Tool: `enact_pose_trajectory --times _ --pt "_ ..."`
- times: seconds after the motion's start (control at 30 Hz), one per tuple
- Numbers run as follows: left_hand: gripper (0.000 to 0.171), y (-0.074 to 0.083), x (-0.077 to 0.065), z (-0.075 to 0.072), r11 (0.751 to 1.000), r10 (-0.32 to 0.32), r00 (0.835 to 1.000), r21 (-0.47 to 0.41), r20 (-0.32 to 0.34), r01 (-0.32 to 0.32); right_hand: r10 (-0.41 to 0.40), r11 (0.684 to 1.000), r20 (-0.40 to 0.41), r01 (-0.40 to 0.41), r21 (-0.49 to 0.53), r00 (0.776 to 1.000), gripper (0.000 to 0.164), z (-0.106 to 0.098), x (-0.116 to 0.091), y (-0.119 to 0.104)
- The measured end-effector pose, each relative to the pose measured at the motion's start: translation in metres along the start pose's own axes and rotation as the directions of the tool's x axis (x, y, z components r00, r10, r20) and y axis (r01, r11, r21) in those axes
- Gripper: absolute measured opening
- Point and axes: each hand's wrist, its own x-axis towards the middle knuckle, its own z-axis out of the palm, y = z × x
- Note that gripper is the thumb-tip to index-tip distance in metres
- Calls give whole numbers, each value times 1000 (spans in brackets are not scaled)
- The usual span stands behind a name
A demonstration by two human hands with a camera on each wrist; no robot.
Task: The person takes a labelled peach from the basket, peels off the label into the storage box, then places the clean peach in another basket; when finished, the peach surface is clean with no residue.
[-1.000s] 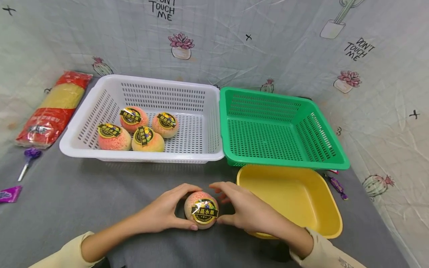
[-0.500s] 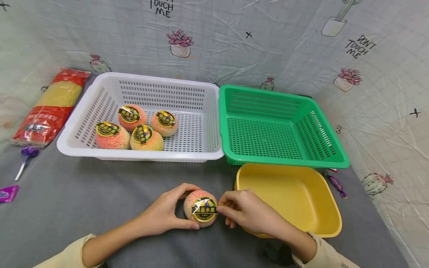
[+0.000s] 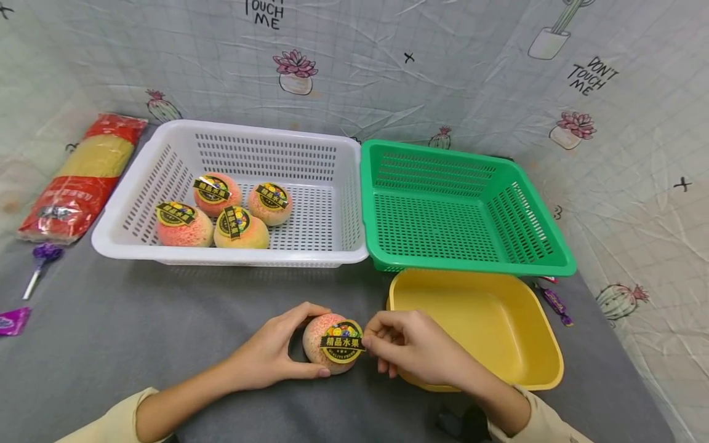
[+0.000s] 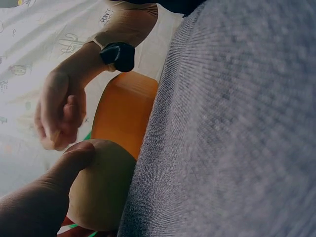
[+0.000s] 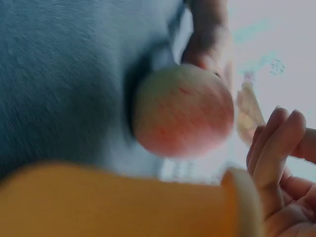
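Observation:
A pink and cream peach (image 3: pixel 314 341) stands on the grey cloth near the front. My left hand (image 3: pixel 271 351) holds it from the left, thumb in front and fingers behind. A black and gold round sticker (image 3: pixel 342 346) with a banner across it sits at the peach's right side, its right part reaching past the fruit's edge. My right hand (image 3: pixel 415 347) pinches the right end of that sticker between thumb and curled forefinger. From the left wrist, the thumb lies against the pale side of the peach (image 4: pixel 106 187); the right wrist view shows the peach (image 5: pixel 182 113) blurred, its sticker hidden.
A white basket (image 3: pixel 232 253) with several stickered peaches stands at the back left, beside a green basket (image 3: pixel 471 266). The yellow basin (image 3: pixel 545 344) is close to the right forearm. A red and yellow packet (image 3: pixel 83 178), lollipop (image 3: pixel 41 261) and wrapped candies (image 3: pixel 556 305) lie at the sides.
My right hand came from a spread pose beside the peach to pinch the sticker, then moved slightly right. The sticker has shifted right and lifted at its edge. The left hand stays put.

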Motion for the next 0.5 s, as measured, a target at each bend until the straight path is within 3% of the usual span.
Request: enact_pose_trajectory --times 0.2,0.37,0.5 --pt "62 -1 0 0 1000 -2 1000 2 -2 2 -20 997 -70 25 70 997 15 -28 -22 11" --pt "62 -1 -1 0 1000 -7 1000 -10 2 7 -8 1000 -170 4 -26 985 10 -48 -45 37" --pt "62 -2 -1 0 1000 -8 1000 -5 0 8 48 995 -153 -60 -78 987 11 -57 -53 60"
